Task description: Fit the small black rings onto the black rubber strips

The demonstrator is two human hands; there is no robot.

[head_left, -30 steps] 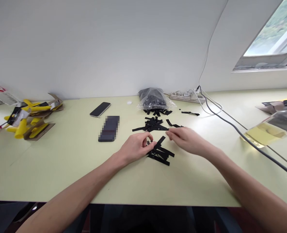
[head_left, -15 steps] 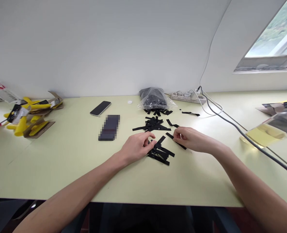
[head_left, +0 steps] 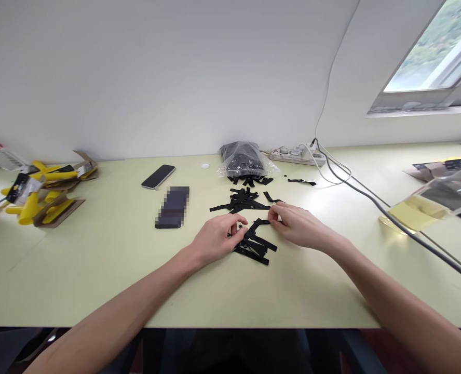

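My left hand [head_left: 217, 239] rests at the left side of a loose pile of black fabric strips [head_left: 258, 250]. Its fingers are curled, but a gap shows between thumb and forefinger, with nothing visibly gripped. Small dark round bits like snap buttons show near those fingers. To the right of the pile, my right hand [head_left: 293, 223] pinches the end of a black strip [head_left: 261, 222] whose other end lies over the pile. Farther back lies a second heap of black strips [head_left: 244, 199], and another strip [head_left: 270, 197] sits just beyond my right hand.
A clear plastic bag of black pieces [head_left: 241, 158] stands by the wall, near a power strip [head_left: 293, 155]. Left are a phone [head_left: 158, 176], a blurred dark object [head_left: 173, 208] and yellow-handled tools [head_left: 31, 205]. A grey cable [head_left: 370, 195] crosses before a yellowish container [head_left: 417, 212] on the right.
My right hand has moved left toward the pile, and the strip that lay under it no longer shows there. My left hand has stayed beside the pile. The view has shifted slightly.
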